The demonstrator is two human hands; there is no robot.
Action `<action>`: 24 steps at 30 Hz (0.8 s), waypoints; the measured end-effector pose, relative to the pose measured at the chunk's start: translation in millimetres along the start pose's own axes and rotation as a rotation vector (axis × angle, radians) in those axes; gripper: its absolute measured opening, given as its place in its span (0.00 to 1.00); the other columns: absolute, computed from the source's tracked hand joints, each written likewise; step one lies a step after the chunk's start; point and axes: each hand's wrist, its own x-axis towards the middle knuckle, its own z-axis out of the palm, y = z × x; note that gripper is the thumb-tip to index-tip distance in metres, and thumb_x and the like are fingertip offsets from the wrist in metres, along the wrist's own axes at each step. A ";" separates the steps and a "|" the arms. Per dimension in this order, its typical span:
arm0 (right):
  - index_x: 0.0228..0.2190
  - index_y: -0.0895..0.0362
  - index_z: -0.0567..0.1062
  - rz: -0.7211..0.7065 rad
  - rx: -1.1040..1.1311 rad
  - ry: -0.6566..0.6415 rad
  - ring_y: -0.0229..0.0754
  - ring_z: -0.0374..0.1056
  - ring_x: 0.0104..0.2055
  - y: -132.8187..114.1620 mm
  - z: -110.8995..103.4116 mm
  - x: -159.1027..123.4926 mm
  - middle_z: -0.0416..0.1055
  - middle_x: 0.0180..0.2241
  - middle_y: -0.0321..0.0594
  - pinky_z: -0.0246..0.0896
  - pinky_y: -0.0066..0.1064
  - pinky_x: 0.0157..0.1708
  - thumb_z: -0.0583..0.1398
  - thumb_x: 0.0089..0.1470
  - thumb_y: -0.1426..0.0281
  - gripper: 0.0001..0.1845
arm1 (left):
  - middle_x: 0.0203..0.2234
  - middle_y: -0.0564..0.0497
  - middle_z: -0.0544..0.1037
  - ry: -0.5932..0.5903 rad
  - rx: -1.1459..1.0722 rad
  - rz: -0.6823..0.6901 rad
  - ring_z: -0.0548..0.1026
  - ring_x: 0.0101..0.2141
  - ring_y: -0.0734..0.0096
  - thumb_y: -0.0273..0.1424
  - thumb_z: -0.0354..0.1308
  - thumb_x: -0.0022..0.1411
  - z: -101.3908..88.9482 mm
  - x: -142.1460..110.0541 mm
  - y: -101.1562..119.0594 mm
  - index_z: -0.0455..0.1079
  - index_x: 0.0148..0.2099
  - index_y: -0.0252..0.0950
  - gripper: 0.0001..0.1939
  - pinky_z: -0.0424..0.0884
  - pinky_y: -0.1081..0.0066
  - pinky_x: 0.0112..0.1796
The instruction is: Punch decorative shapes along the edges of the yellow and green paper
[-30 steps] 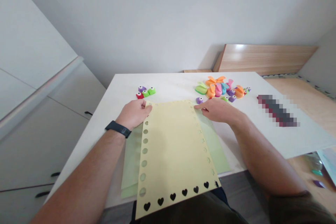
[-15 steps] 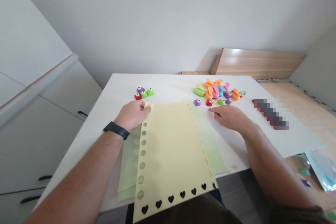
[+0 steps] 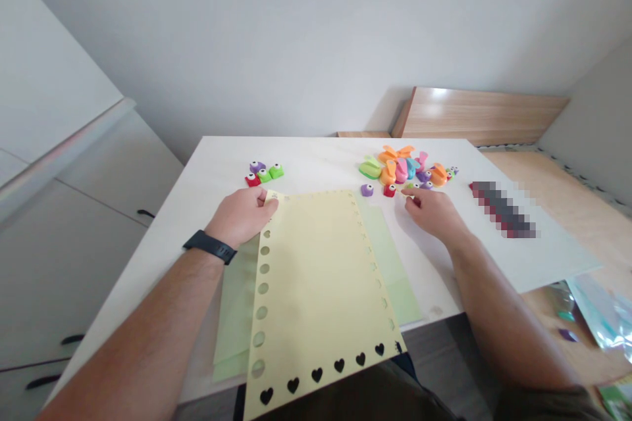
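1. Pale yellow paper sheet [image 3: 316, 289] lies lower centre on the white counter [image 3: 316, 158], over a pale green paper sheet [image 3: 402, 299]; its near end overhangs the counter edge.
2. Done so far: round holes down the sheet's left edge, hearts along its bottom edge, small cut-outs down its right edge.
3. Top edge shows tiny marks, probably punched, but too small to be sure.
4. Left hand [image 3: 241, 216] grips the sheet's top left corner, fingers curled.
5. Right hand [image 3: 430, 214] is upper right of the sheet, fingers bunched beside a small green craft punch [image 3: 409, 187]; cannot tell if grasping it.
6. Other craft punches [image 3: 399, 168] sit in two groups, upper centre and upper right.
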 end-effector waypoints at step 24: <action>0.49 0.55 0.78 -0.294 -0.009 -0.082 0.47 0.71 0.46 -83.2 -15.7 51.9 0.77 0.44 0.45 0.61 0.35 0.46 0.57 0.60 0.61 0.20 | 0.24 0.52 0.76 0.023 -0.051 0.032 0.71 0.27 0.64 0.45 0.53 0.59 -1.2 -4.4 2.4 0.66 0.29 0.40 0.15 0.56 0.68 0.28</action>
